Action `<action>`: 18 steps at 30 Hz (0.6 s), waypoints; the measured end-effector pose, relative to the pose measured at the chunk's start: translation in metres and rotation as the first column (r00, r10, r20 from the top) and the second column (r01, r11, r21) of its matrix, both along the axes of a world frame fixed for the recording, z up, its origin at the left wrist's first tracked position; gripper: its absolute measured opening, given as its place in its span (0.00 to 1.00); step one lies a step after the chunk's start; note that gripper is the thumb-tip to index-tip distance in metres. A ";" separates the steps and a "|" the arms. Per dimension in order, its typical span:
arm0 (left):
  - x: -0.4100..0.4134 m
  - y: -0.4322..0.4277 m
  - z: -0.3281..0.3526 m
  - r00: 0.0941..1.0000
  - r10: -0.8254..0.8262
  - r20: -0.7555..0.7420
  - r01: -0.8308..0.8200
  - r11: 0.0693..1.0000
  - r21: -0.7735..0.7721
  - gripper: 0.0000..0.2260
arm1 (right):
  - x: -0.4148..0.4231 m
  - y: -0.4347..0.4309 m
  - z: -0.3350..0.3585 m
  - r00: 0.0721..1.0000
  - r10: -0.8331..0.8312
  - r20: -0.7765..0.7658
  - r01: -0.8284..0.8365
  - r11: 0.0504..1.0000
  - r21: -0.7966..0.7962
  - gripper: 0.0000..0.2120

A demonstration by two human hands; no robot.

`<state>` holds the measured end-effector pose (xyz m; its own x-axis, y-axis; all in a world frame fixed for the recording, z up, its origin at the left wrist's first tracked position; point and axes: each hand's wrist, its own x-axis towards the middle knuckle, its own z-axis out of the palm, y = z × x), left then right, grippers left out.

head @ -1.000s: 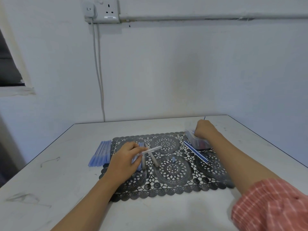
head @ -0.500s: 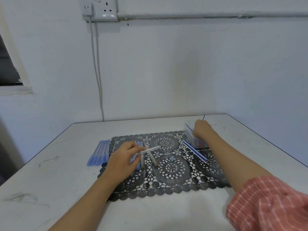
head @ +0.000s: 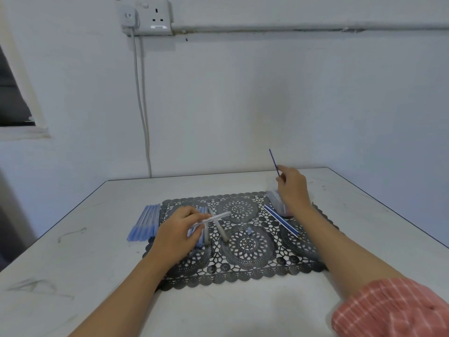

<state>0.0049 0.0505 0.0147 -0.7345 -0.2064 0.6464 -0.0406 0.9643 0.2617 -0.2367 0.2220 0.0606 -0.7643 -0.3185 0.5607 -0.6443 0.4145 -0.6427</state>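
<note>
A: At the far right edge of the mat, above the bench: right hand pinches one thin blue refill between thumb and fingertips. It points up, clear of the plastic bag below.

B: Left hand?

A: Near the mat's left edge, fingers curled round a clear pen barrel, held roughly level.

B: Step, as I read it: refill picked, not yet inserted. The next move calls for bringing the two together and lining the refill up with the barrel's open end. Narrow target, so a steady hold.

A: Noted. Blue pens lie just off the mat's left edge.
</note>
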 end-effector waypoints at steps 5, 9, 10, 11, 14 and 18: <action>0.001 -0.001 0.000 1.000 0.021 0.000 -0.021 1.000 0.008 0.12 | 0.053 -0.001 0.009 0.974 0.198 -0.113 -0.214 0.965 -0.151 0.18; 0.003 0.000 0.001 1.000 0.018 -0.004 -0.018 1.000 0.013 0.12 | 0.075 -0.002 0.012 0.965 0.257 0.053 -0.242 0.950 -0.200 0.09; 0.003 0.000 0.001 1.000 0.018 -0.009 -0.018 1.000 0.008 0.12 | 0.078 -0.001 0.011 0.954 0.280 0.104 -0.257 0.947 -0.194 0.10; 0.003 0.000 0.002 1.000 0.019 -0.012 -0.019 1.000 0.002 0.12 | 0.080 0.000 0.009 0.941 0.306 0.147 -0.278 0.943 -0.181 0.10; 0.003 0.002 0.003 1.000 0.016 -0.013 -0.016 1.000 -0.001 0.12 | 0.082 0.006 0.001 0.937 0.305 0.170 -0.301 0.952 -0.050 0.14; 0.002 0.002 0.004 1.000 0.007 -0.018 -0.007 1.000 -0.003 0.12 | 0.079 0.006 -0.010 0.967 0.252 -0.032 -0.234 0.932 0.275 0.15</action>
